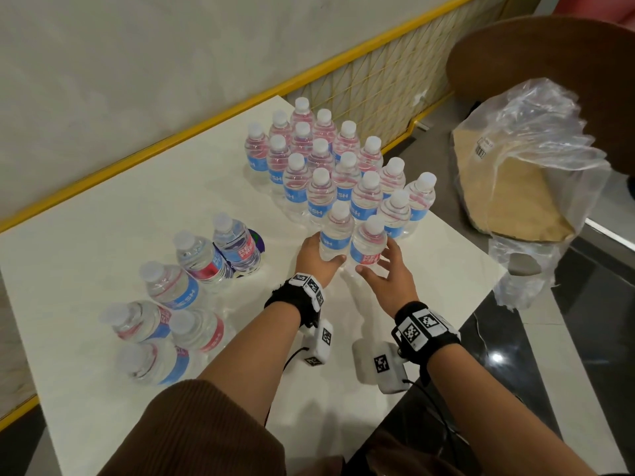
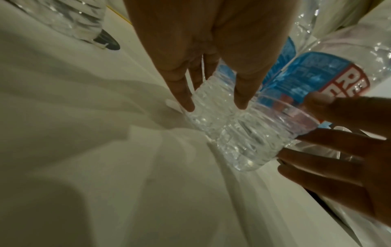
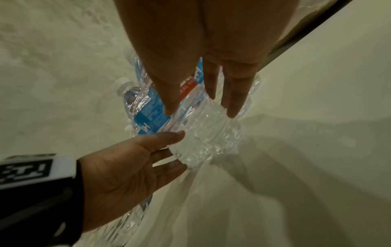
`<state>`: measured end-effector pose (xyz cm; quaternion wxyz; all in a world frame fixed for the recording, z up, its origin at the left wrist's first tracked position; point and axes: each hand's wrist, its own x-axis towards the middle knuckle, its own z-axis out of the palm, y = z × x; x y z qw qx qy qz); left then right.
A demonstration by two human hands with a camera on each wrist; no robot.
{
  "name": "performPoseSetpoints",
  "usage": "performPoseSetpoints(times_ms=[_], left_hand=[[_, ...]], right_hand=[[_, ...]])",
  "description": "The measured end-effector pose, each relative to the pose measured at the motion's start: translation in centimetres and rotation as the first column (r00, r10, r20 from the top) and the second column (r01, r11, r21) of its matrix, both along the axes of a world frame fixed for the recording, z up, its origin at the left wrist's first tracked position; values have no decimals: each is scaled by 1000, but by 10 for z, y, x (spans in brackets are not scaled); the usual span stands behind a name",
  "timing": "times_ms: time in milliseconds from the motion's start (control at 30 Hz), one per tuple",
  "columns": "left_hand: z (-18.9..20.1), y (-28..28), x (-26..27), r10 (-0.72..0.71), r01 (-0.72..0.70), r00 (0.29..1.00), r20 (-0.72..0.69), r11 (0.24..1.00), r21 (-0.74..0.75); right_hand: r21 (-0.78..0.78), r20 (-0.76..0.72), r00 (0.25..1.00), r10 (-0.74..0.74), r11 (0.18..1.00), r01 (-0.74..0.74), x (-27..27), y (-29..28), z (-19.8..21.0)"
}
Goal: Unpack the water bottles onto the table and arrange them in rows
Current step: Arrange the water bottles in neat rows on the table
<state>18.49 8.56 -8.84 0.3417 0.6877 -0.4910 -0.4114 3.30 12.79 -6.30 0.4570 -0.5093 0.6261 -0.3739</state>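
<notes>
The left hand [image 1: 314,253] grips one front bottle [image 1: 336,231] while the right hand [image 1: 388,269], fingers relaxed, touches its neighbour [image 1: 367,243] near the desk's [image 1: 103,242] right edge; nudge both squarely into the standing rows, bases flat.

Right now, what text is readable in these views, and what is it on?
"ESH": blue label of a clear plastic water bottle in the upright block.
"RE": red patch on the label of the bottle touched by the right hand.
"RAL W": red band of a bottle label, right wrist view.
White sticker on the brown cardboard: barcode, print too small.
Fine print on blue labels: blurred.
</notes>
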Motion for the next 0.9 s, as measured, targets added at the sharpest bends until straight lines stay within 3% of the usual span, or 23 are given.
performPoseSetpoints(times_ms=[133,333,500,733,900], left_hand=[[-9,3,6,2,-2,1000,-24,1000,-17],[-6,-4,6,-9,9,1000,-5,1000,3],[-6,-5,8,-9,9,1000,-11,1000,24],[-4,-5,11,-29,30,999,-17,999,30],[-8,-1,13,-24,25,1000,-18,999,29]], right_hand=[[-50,-21,996,-83,995,82,0,-3,-2],[-29,-61,998,-30,999,29,4,-6,1],[-107,-154,977,-149,985,133,20,-13,8],[-74,-81,997,-18,997,12,-3,-5,7],[-60,-97,987,-127,991,121,6,-6,7]])
